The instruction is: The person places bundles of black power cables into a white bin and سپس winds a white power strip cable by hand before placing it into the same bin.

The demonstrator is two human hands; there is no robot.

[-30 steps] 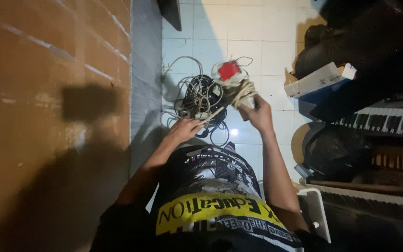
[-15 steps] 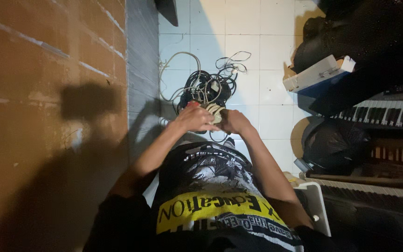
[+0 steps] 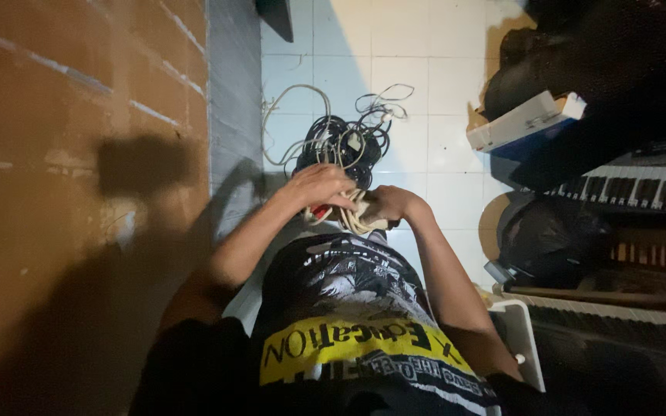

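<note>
My left hand [image 3: 320, 187] and my right hand [image 3: 389, 205] are drawn in close to my chest, both closed around a small bundle of pale cable [image 3: 354, 216] with a red part [image 3: 321, 210] showing beneath the left fingers. A tangled heap of black and white cables [image 3: 342, 142] lies on the white floor tiles just beyond my hands, loose loops spreading outward. My black printed shirt [image 3: 348, 308] fills the lower middle of the view.
An orange brick wall [image 3: 79, 154] runs along the left. A white and blue box [image 3: 522, 123], dark bags [image 3: 549, 231] and two piano keyboards [image 3: 630, 185] crowd the right side. A white plastic piece [image 3: 519, 339] sits beside my right elbow.
Both hands have pulled back from the cable heap toward my chest, bringing the pale cable bundle and red part with them. The heap now lies apart on the tiles.
</note>
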